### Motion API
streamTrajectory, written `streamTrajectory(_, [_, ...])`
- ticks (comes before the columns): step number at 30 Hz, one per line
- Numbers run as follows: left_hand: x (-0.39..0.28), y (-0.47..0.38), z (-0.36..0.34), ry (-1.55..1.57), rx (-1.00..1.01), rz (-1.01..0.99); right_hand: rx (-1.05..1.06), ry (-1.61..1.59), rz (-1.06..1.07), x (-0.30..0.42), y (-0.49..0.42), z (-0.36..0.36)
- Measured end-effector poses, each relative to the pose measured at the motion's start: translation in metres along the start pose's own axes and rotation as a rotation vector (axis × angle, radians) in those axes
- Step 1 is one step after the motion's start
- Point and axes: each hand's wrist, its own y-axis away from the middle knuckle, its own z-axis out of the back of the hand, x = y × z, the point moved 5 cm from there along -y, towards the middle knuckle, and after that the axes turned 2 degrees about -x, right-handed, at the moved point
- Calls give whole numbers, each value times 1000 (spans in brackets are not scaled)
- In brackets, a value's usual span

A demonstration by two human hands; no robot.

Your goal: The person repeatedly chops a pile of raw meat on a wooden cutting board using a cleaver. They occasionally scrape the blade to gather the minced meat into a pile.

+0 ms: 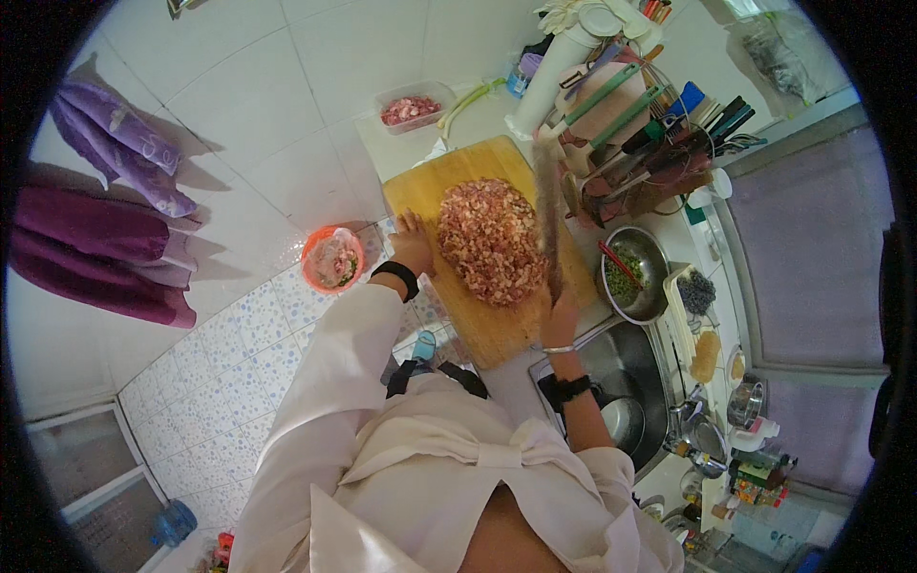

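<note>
A broad mound of chopped raw meat (pixel 491 240) lies on a wooden cutting board (pixel 494 340). My left hand (pixel 412 243) rests at the board's left edge, fingers spread, holding nothing. My right hand (pixel 559 315) grips the handle of a knife (pixel 548 204), whose blade is blurred and stands along the right side of the meat. Right of the board, a steel bowl (pixel 655 251) holds chopped greens (pixel 623 276) and a red-handled utensil (pixel 620 263). Behind the board are a plastic container of meat pieces (pixel 412 111) and a green onion (pixel 469 104).
A steel sink (pixel 645 372) lies at the right near my forearm. Crowded utensil holders (pixel 680 154) flank the board's far right corner. An orange basin (pixel 333 259) with scraps is left of my left hand. Bottles and jars (pixel 759 480) line the lower right counter.
</note>
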Motion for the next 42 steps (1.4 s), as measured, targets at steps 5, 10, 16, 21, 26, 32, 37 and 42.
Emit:
streamTrajectory(5, [3, 3, 3, 33, -5, -7, 199, 50, 56, -5, -3, -10])
streamTrajectory(10, [-1, 1, 2, -26, 22, -8, 35, -128, 23, 5, -7, 8])
streamTrajectory(16, [3, 3, 2, -5, -35, -1, 304, -184, -148, 12, -1, -11])
streamTrajectory(21, [0, -5, -2, -54, -35, -43, -29, -270, -22, 8, -1, 4])
streamTrajectory(26, [3, -10, -8, -20, -36, -41, 107, 3, -7, 2, 1, -1])
streamTrajectory(32, [0, -13, -11, -101, -100, -76, 174, -149, -111, -3, -2, -11])
streamTrajectory(37, [3, -16, -13, -40, -45, -13, 124, -26, 13, 9, -4, -3])
streamTrajectory(42, [-1, -21, -17, -75, -76, -53, 129, -319, -135, 10, 0, -4])
